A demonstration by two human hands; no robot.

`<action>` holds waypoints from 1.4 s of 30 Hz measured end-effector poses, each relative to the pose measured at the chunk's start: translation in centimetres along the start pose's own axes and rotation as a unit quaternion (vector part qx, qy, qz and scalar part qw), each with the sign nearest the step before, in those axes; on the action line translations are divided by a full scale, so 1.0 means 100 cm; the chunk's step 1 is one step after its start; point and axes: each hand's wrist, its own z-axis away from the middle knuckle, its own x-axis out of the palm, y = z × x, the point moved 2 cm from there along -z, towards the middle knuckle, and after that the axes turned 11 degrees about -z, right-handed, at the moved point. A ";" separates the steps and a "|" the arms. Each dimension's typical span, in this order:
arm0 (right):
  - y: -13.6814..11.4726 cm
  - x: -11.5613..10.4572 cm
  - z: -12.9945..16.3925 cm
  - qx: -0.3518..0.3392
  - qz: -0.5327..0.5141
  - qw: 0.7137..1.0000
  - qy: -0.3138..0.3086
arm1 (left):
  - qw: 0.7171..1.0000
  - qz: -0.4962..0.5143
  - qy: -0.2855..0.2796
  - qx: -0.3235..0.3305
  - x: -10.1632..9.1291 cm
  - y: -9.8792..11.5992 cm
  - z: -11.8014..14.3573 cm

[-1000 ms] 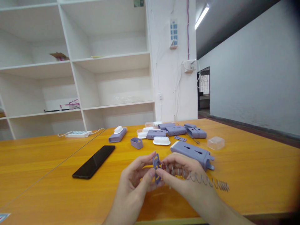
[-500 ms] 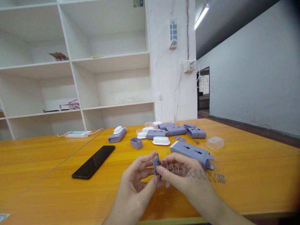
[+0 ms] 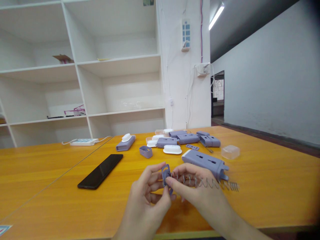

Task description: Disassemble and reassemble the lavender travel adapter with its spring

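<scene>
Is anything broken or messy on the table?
Nothing looks broken. The spring is stretched unevenly, loose near the right hand and tight at its far end. Purple and white parts lie scattered behind.

**White shelves behind an orange surface**

A glossy orange wooden surface [image 3: 50,173] fills the foreground. Behind it stands a tall white shelving unit [image 3: 82,66] with open compartments. Just right of the shelving rises a white pillar [image 3: 180,93] carrying a wall socket strip [image 3: 185,35] and hanging cables. Right of the pillar, a dark doorway [image 3: 217,95] opens beside a long pale wall [image 3: 270,73]. Above the doorway glows a tube light [image 3: 216,16].
</scene>
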 end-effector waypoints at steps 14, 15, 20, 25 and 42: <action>-0.013 -0.016 -0.004 -0.114 0.155 0.970 -0.149 | 0.976 0.111 -0.081 -0.167 -0.014 0.010 -0.008; -0.016 -0.019 -0.004 -0.127 0.179 0.963 -0.156 | 0.973 0.113 -0.088 -0.179 -0.014 0.011 -0.007; -0.025 -0.024 -0.006 -0.124 0.251 0.932 -0.228 | 0.965 0.104 -0.128 -0.202 -0.009 0.011 -0.002; -0.018 -0.024 -0.003 -0.062 0.261 0.930 -0.251 | 0.960 0.057 -0.175 -0.209 -0.006 0.006 -0.001; 0.007 -0.017 -0.003 0.037 0.163 0.965 -0.200 | 0.966 0.017 -0.163 -0.199 0.002 0.012 -0.001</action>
